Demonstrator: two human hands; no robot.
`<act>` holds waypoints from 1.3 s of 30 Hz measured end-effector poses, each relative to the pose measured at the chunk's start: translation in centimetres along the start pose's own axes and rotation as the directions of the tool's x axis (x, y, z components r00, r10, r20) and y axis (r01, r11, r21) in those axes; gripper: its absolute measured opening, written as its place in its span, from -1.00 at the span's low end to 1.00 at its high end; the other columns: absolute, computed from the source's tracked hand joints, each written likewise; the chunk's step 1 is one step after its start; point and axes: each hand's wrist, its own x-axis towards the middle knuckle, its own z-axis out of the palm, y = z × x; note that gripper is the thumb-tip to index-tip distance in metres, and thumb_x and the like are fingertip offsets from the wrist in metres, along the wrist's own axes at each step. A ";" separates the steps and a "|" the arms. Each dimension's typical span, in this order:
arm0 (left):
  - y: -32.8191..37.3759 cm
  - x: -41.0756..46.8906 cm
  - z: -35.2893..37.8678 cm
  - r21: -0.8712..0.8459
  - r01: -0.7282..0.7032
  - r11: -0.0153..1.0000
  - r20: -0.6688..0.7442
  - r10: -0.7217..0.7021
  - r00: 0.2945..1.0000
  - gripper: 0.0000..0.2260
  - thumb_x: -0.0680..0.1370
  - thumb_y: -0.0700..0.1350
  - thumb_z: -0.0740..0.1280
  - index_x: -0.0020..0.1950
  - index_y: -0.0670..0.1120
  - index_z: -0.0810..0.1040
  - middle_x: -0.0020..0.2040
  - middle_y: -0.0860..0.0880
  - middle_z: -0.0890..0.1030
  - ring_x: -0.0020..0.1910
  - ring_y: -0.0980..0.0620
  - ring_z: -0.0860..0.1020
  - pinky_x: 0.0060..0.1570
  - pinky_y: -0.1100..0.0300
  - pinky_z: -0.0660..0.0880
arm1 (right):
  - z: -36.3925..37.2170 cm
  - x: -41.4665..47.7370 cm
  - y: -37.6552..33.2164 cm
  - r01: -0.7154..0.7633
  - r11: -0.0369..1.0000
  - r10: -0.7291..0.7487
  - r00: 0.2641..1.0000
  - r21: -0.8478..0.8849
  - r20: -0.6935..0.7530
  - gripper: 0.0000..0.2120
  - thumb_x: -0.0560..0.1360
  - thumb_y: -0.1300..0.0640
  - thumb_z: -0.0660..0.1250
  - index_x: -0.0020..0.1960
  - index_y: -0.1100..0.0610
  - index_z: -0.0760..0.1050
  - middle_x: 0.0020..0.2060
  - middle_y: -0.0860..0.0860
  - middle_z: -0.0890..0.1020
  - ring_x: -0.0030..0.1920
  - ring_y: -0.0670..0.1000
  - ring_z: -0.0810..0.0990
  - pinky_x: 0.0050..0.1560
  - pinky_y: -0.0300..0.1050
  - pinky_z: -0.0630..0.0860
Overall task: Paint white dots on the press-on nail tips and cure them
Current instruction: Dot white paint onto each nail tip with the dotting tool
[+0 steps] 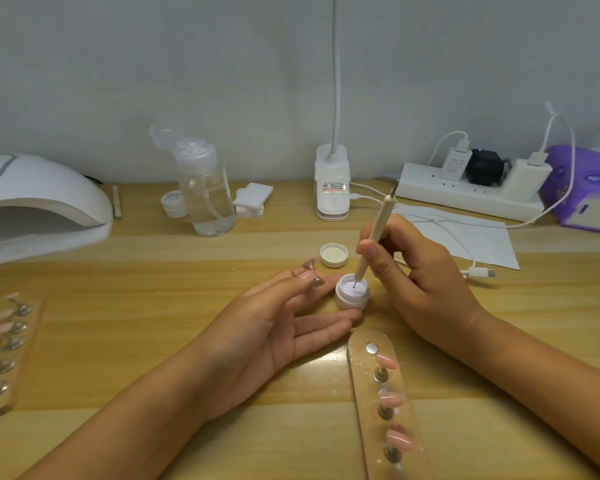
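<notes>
Head view: right hand grips dotting pen, tip in gel jar. Left hand, at jar's 8 o'clock, pinches nail stand, other fingers straight.

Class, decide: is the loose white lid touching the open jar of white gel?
Apart. The head view shows bare table between the lid and the jar.

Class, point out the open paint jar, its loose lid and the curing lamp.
open paint jar (349, 301), head view, white side wall.
loose lid (333, 255), head view, inner face.
curing lamp (35, 192), head view, white dome.
</notes>
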 end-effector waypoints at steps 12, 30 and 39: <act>-0.1 0.1 -0.3 -0.003 -0.006 1.000 0.023 0.006 1.000 -0.85 0.57 -0.14 0.28 0.10 -0.15 0.48 0.27 -0.20 0.57 0.19 -0.32 0.56 0.17 -0.04 0.53 | 0.1 0.0 0.3 -0.011 0.999 0.012 0.999 -0.045 0.035 -0.63 0.59 -0.09 0.14 -0.05 0.23 0.46 -0.28 -0.08 0.51 -0.22 -0.03 0.46 -0.25 -0.27 0.42; -0.2 0.1 -0.1 -0.011 0.003 1.000 0.015 -0.003 1.000 -0.83 0.57 -0.14 0.28 -0.06 -0.09 0.67 0.28 -0.19 0.57 0.20 -0.31 0.56 0.18 -0.06 0.51 | 0.1 0.0 0.2 0.029 0.998 -0.025 0.998 -0.060 0.060 -0.84 0.61 -0.05 0.15 -0.03 0.01 0.42 -0.16 -0.09 0.49 -0.23 -0.17 0.45 -0.21 -0.41 0.38; 0.0 0.0 0.4 -0.015 0.001 1.000 -0.028 -0.002 1.000 -0.82 0.52 -0.13 0.29 -0.08 -0.12 0.69 0.22 -0.15 0.61 0.14 -0.29 0.60 0.10 -0.03 0.57 | 0.1 0.1 -0.1 0.026 0.998 -0.023 0.998 -0.055 0.055 -0.78 0.61 -0.03 0.15 -0.06 0.10 0.42 -0.27 -0.09 0.49 -0.23 -0.08 0.46 -0.23 -0.33 0.41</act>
